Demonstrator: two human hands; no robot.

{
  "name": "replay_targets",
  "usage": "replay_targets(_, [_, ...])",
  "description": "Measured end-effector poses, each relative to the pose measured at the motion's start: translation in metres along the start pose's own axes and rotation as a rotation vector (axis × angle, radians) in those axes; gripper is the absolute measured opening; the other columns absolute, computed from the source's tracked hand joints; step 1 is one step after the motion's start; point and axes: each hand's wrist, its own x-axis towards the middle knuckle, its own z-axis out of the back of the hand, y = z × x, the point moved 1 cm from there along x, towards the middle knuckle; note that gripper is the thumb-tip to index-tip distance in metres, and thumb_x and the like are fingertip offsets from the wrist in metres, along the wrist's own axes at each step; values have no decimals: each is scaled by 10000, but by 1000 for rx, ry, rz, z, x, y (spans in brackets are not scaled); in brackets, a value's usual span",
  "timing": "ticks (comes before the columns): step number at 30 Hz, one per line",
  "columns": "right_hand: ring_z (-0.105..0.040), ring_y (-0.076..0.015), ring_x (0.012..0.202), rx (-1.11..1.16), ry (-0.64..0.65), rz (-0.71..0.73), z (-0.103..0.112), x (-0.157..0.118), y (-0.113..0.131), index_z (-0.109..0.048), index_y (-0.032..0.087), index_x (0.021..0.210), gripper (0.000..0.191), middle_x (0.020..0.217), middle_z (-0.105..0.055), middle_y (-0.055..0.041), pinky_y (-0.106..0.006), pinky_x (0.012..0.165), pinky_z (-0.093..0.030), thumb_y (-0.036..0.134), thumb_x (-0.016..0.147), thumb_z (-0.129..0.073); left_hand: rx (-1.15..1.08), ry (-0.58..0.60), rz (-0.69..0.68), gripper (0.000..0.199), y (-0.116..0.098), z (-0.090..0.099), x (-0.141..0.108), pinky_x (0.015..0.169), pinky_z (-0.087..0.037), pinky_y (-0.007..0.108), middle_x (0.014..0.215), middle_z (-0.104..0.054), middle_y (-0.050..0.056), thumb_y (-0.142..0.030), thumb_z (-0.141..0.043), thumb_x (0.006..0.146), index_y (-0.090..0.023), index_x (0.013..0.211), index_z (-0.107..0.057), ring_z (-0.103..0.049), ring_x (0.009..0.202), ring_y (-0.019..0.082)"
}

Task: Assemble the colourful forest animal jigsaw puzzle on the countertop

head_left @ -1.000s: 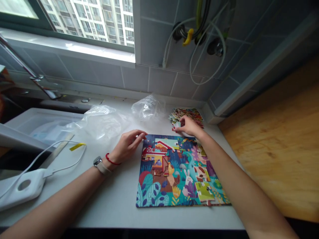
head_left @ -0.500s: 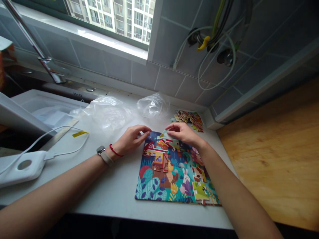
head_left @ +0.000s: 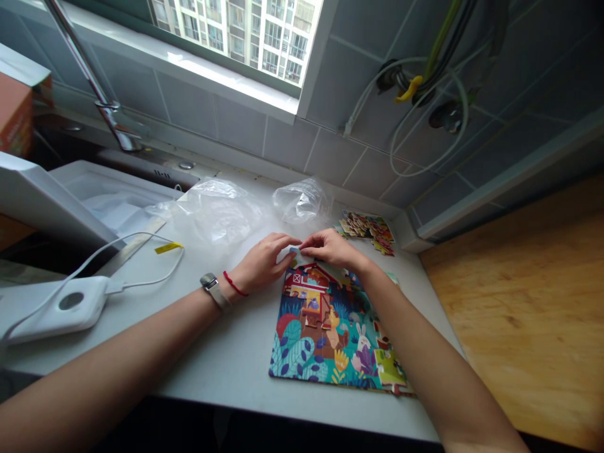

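Note:
At the far left corner of a colourful picture board [head_left: 302,352], my two hands meet over a pale blue and white puzzle piece [head_left: 296,258]. My right hand [head_left: 333,248] pinches its upper edge between thumb and fingers. From the left, my left hand [head_left: 267,261] closes thumb and forefinger on the same piece, partly covering it. Below them, joined puzzle pieces form a red barn [head_left: 309,286] on the board. A green puzzle piece [head_left: 389,368] lies at the board's near right, beside my right forearm, which hides much of that side.
Loose puzzle pieces [head_left: 368,228] are heaped at the back right. Crumpled clear plastic bags [head_left: 221,211] lie behind my hands. On the left are a white power bank [head_left: 56,308] with a cable, a sink with a tap [head_left: 117,126], and a wooden panel [head_left: 528,302] stands right.
My right hand has brought the puzzle piece left to the board's far corner, against my left fingers. The barn roof shows more plainly, and the view has shifted slightly left.

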Motion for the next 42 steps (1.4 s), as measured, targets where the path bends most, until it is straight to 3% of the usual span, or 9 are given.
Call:
replay_targets(4, [-640, -149, 658, 65, -44, -39, -3, 3, 0, -806, 141, 809, 348, 730, -764, -33, -269, 634, -490, 425, 624, -882, -3, 8, 5, 239, 4, -2, 0, 991, -558, 451, 1168, -763, 77, -197, -591, 989, -223, 1207, -685, -689, 1095, 243])
replay_targets(9, [-632, -149, 675, 111, -3, -54, -7, 3, 1, -808, 137, 822, 372, 749, -765, -34, -277, 658, -490, 436, 615, -886, -19, -10, 34, 212, 4, 0, 1, 972, -556, 446, 1143, -774, 82, -203, -559, 1006, -208, 1163, -701, -695, 1076, 242])
replay_targets(15, [-641, -157, 712, -26, 34, 40, -11, 3, -2, -803, 140, 831, 300, 776, -764, -29, -285, 714, -499, 415, 710, -825, -35, -12, 29, 206, 5, 0, 1, 980, -541, 456, 1151, -769, 92, -241, -562, 1015, -196, 1170, -690, -687, 1089, 250])
replay_targets(19, [-673, -185, 797, -200, -75, 84, -8, -4, 1, -801, 152, 975, 343, 982, -782, -83, -291, 737, -526, 403, 747, -857, -38, -1, 17, 230, 7, -1, 1, 1006, -528, 467, 1183, -755, 91, -280, -615, 999, -216, 1212, -674, -671, 1124, 258])
replay_targets(23, [-681, -209, 901, -373, -172, 105, -6, -25, 5, -796, 190, 1013, 227, 1057, -742, -92, -335, 842, -543, 339, 843, -811, 10, 36, -6, 298, 6, -1, 1, 1001, -528, 479, 1207, -736, 110, -342, -656, 990, -214, 1258, -675, -659, 1139, 279])
replay_targets(27, [-643, -260, 1139, -539, -228, 158, -9, -45, -2, -809, 234, 932, 83, 1163, -687, -93, -422, 1060, -474, 253, 852, -804, 16, 76, -26, 261, 5, -1, 2, 991, -531, 467, 1131, -748, 99, -375, -557, 1053, -229, 1063, -773, -665, 1072, 260])
replay_targets(34, [-621, -278, 1244, -462, -237, 64, -15, -46, -19, -810, 227, 902, 86, 1290, -660, -120, -445, 1134, -422, 290, 843, -814, 86, 158, -59, 161, 8, -1, 0, 1003, -525, 492, 1200, -727, 78, -390, -695, 986, -314, 986, -837, -654, 1106, 273])
replay_targets(38, [-654, -261, 1198, -323, -323, 84, 3, -43, -24, -771, 205, 906, 164, 1243, -701, -129, -408, 1053, -489, 361, 854, -769, 111, 176, -63, 131, 11, -2, -1, 1010, -527, 488, 1240, -710, 84, -357, -719, 972, -330, 1009, -842, -651, 1140, 281])
replay_targets(42, [-701, -260, 1038, -284, -607, 6, 44, -51, -32, -728, 200, 865, 232, 1029, -766, -115, -426, 990, -530, 426, 880, -680, 105, 146, -63, 140, 12, -2, 0, 1004, -531, 473, 1201, -719, 83, -373, -720, 966, -326, 1031, -835, -663, 1107, 274])
